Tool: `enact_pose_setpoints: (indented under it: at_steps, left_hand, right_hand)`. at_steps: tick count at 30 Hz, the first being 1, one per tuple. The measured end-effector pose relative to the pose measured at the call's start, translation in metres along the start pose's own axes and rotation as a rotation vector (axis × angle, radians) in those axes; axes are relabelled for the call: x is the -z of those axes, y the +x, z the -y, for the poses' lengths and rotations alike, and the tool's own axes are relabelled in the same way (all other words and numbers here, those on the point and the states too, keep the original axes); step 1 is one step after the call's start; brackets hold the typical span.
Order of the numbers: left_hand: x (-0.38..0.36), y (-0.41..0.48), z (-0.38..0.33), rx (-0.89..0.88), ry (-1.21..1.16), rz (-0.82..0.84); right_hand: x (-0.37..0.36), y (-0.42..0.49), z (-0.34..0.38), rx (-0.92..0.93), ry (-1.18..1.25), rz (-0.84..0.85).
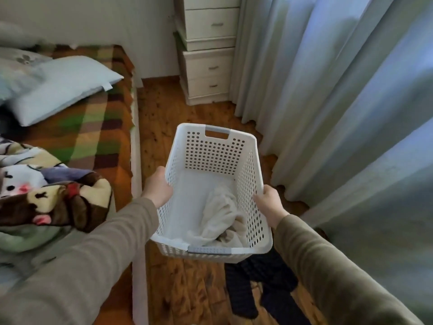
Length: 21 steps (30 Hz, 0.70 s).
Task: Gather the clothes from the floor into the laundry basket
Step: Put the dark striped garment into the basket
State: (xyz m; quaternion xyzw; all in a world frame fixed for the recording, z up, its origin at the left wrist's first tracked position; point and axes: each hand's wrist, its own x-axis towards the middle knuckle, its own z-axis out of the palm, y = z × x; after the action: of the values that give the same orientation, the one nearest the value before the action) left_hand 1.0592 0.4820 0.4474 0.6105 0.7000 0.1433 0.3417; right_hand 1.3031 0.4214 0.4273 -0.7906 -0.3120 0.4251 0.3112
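My left hand point(157, 188) is clamped on the left long rim of the white laundry basket point(212, 160), fingers curled over the edge, my olive sleeve point(98, 249) running back toward me. Further left, the bed point(93, 118) carries a plaid blanket, a pale blue pillow point(63, 87) near its head and a cartoon-print fleece blanket point(46, 188) bunched along its near side. I hold the basket above the wooden floor point(164, 109), between the bed's edge and the curtains. Inside it, a white garment point(222, 219) lies crumpled against the right wall toward the near end. A dark garment point(257, 285) lies spread on the floor just below the basket's near end. My right hand point(269, 202) is closed on the right rim. White drawers point(208, 66) stand against the far wall, and pale curtains point(339, 90) hang down the right side.
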Motion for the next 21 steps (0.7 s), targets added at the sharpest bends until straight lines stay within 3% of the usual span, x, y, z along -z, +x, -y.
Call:
enact_pose_setpoints:
  at_steps: [12,21]
  left_hand:
    - [-0.197,0.119,0.163,0.143,-0.327,0.086]
    - [-0.305,0.185,0.252,0.146,-0.366,0.147]
  right_hand:
    - [-0.137,0.175,-0.212,-0.027,0.108,0.075]
    - [-0.232,0.265,-0.348,-0.08,0.264,0.089]
